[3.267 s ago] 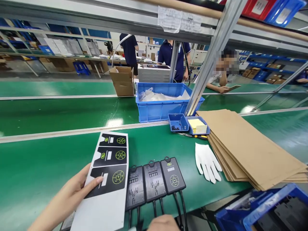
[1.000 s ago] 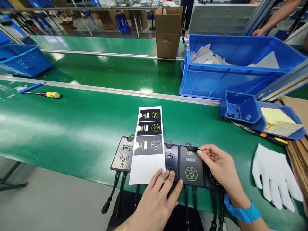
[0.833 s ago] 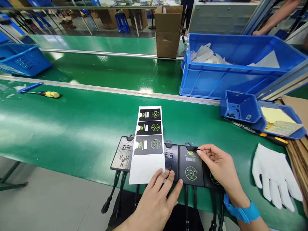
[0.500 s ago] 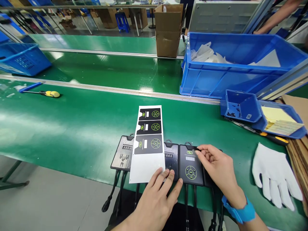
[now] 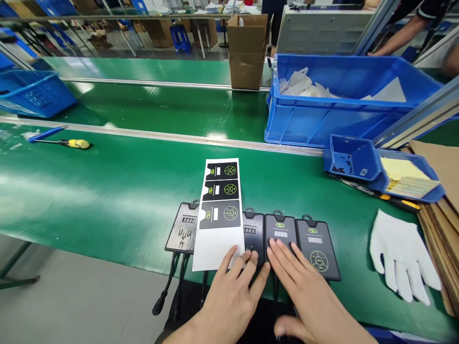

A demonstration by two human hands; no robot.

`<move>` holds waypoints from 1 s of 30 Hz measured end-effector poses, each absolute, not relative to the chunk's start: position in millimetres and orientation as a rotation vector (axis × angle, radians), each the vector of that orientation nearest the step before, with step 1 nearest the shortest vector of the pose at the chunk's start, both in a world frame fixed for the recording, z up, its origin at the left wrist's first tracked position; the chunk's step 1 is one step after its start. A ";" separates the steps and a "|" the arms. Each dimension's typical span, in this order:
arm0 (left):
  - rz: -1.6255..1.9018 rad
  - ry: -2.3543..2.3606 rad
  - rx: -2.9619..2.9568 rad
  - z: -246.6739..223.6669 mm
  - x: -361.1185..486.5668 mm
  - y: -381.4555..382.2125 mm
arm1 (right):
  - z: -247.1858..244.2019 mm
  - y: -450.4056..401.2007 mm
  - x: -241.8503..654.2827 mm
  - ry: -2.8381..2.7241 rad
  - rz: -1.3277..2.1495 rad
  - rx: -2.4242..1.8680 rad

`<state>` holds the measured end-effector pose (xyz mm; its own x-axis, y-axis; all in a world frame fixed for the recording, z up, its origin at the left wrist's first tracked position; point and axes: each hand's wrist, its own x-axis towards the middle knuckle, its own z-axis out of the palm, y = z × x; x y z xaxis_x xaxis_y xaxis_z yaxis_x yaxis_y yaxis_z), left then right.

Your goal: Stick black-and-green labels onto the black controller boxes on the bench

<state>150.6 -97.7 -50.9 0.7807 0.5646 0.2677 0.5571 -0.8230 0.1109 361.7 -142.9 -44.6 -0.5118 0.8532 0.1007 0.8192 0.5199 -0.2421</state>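
Several black controller boxes with cables lie in a row at the bench's near edge. My right hand [image 5: 301, 282] lies flat, fingers stretched, over the lower part of a labelled controller [image 5: 280, 224]. To its right is another labelled controller [image 5: 318, 248]. My left hand [image 5: 236, 291] is spread, its fingertips on the lower edge of a white sticker sheet [image 5: 215, 246] and the neighbouring bare controller [image 5: 253, 229]. Three dark panel stickers [image 5: 222, 190] remain visible on that sheet, which covers part of the row. At the left end, a bare controller [image 5: 182, 227] shows its digit display and buttons.
A large blue bin [image 5: 304, 119] with white plastic stands at the back right, before it a small blue tray [image 5: 353, 157] of black bits and a tray of yellow paper [image 5: 407, 174]. A white glove [image 5: 401, 253] lies right; a screwdriver [image 5: 77, 144] lies far left.
My right hand has moved from the labelled controller's top right corner down onto its lower face and flattened out. The rightmost controller is now uncovered. My left hand has barely moved.
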 end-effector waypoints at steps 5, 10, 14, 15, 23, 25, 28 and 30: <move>0.439 0.878 2.869 -40.2 153.7 -86.6 | -17.9 -172.9 370.4 -2.209 0.598 -1.326; 0.330 1.067 2.909 -37.3 159.7 -66.1 | -24.3 -188.6 383.8 -1.760 0.450 -1.550; 0.367 0.987 3.021 -42.4 161.3 -57.8 | -40.0 -195.7 397.6 -1.543 0.212 -1.748; 0.411 0.955 3.032 -42.4 161.0 -56.9 | -43.1 -196.7 401.0 -1.510 0.182 -1.795; 0.670 0.792 2.762 -24.1 172.3 -63.4 | -61.2 -195.1 417.0 -1.546 0.136 -1.998; 0.629 0.742 2.720 -20.4 183.1 -67.3 | -64.4 -193.8 418.0 -1.605 0.125 -2.019; 0.465 0.636 2.786 -19.8 205.1 -69.7 | -67.9 -192.6 419.1 -1.577 0.150 -2.026; 0.342 0.601 2.863 -22.9 222.2 -66.7 | -69.7 -192.0 418.9 -1.523 0.176 -2.056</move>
